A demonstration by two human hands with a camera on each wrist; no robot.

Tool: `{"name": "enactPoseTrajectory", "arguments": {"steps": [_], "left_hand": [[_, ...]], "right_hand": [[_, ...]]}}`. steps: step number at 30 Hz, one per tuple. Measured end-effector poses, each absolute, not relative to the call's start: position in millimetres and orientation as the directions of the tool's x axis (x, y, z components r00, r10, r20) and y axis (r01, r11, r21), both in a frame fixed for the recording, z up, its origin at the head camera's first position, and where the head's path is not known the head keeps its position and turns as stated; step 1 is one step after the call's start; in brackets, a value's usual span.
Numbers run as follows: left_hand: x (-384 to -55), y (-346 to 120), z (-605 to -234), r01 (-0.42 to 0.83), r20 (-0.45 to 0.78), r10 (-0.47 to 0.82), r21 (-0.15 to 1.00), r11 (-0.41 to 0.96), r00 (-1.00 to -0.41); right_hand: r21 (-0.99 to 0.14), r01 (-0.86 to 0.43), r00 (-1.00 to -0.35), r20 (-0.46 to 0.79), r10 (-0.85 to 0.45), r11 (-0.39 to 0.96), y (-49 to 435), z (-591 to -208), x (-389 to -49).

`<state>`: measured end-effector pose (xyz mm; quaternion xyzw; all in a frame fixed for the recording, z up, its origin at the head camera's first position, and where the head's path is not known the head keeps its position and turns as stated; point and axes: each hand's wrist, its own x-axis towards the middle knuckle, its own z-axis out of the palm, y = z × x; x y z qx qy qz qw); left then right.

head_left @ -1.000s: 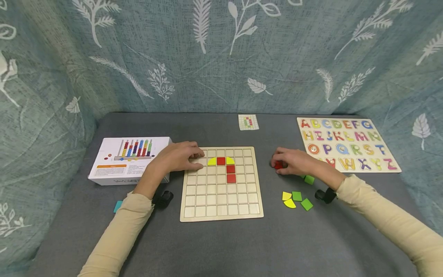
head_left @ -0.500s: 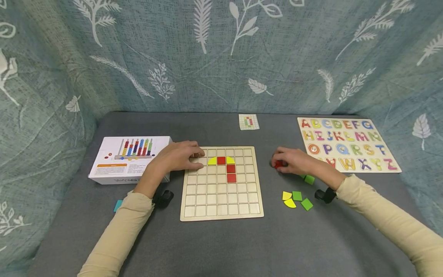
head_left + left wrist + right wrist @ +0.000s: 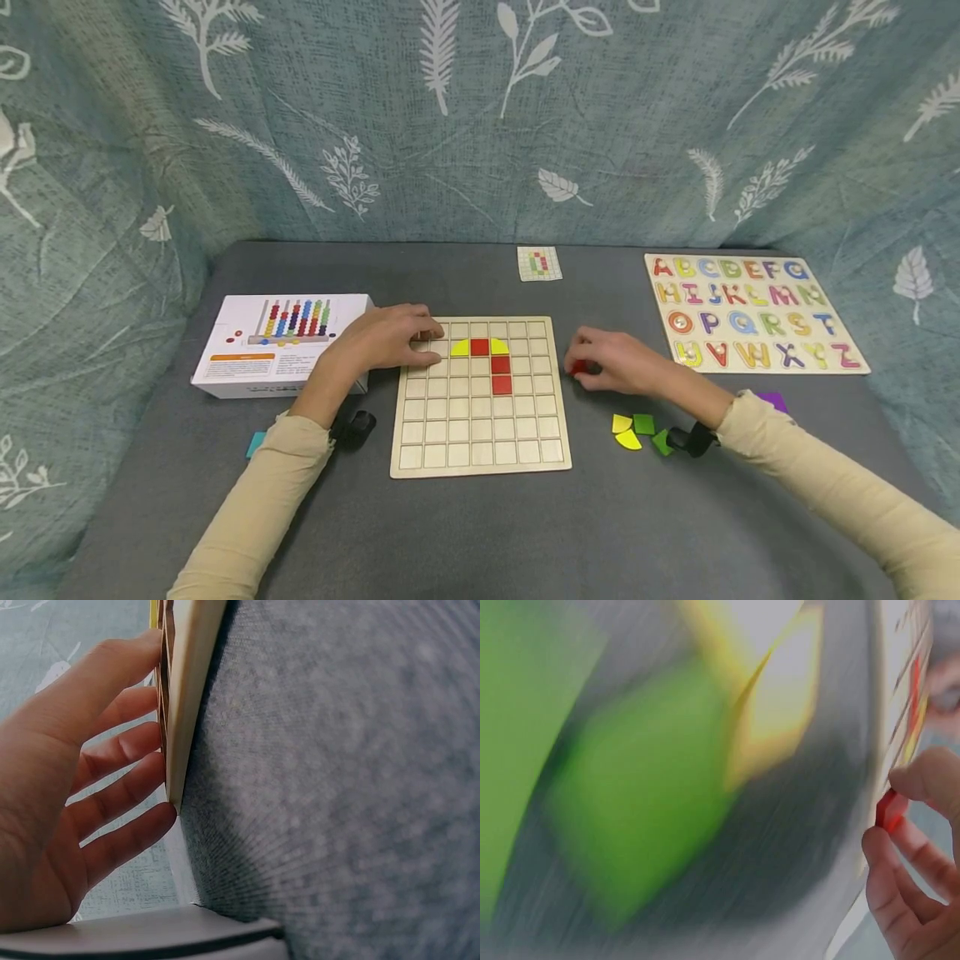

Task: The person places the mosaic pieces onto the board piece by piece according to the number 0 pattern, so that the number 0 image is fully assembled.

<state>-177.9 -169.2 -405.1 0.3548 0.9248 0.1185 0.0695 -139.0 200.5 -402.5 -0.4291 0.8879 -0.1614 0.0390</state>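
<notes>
My left hand [image 3: 392, 337] rests at the upper left corner of a wooden grid board [image 3: 480, 469], its fingertips on the board's face and edge in the left wrist view. Set in the board are red square tiles [image 3: 501, 375] and yellow quarter-round tiles [image 3: 461, 349], forming a short arch and column. To the right of the board, my right hand [image 3: 618, 361] pinches a red tile [image 3: 890, 810] between thumb and fingers. Below that hand lie green square tiles [image 3: 643, 424] and yellow quarter-round tiles [image 3: 628, 439].
A white box with an abacus picture [image 3: 281, 346] stands left of the board, partly behind the left hand. An alphabet puzzle board [image 3: 757, 312] lies at the back right. Behind the grid board is a small pattern card [image 3: 539, 264]. A purple piece [image 3: 773, 402] shows by the right sleeve.
My right hand has lifted the red tile from its place and moved left with it toward the board. The left hand has stayed where it was.
</notes>
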Motion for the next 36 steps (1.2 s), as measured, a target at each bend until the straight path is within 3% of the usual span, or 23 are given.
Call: {"name": "enactPoseTrajectory", "arguments": {"steps": [5, 13, 22, 36], "left_hand": [[-177.8, -170.4, -403.9, 0.637, -0.048, 0.671, 0.268, 0.722, -0.740], [-177.9, -169.2, -404.5, 0.627, -0.066, 0.663, 0.265, 0.732, -0.746], [-176.7, -169.8, -405.1, 0.623, -0.074, 0.655, 0.248, 0.742, -0.752], [-177.6, -169.1, -406.3, 0.634, -0.056, 0.667, 0.264, 0.727, -0.743]], "right_hand": [[-0.327, -0.817, -0.538, 0.132, -0.833, 0.476, 156.9, -399.4, -121.7], [-0.326, -0.862, -0.466, 0.204, -0.861, 0.389, 119.1, -411.2, -114.5], [-0.324, -0.847, -0.496, 0.202, -0.844, 0.420, 111.5, -417.4, -108.6], [-0.333, -0.855, -0.490, 0.272, -0.828, 0.397, 114.1, -421.2, -108.7]]}}
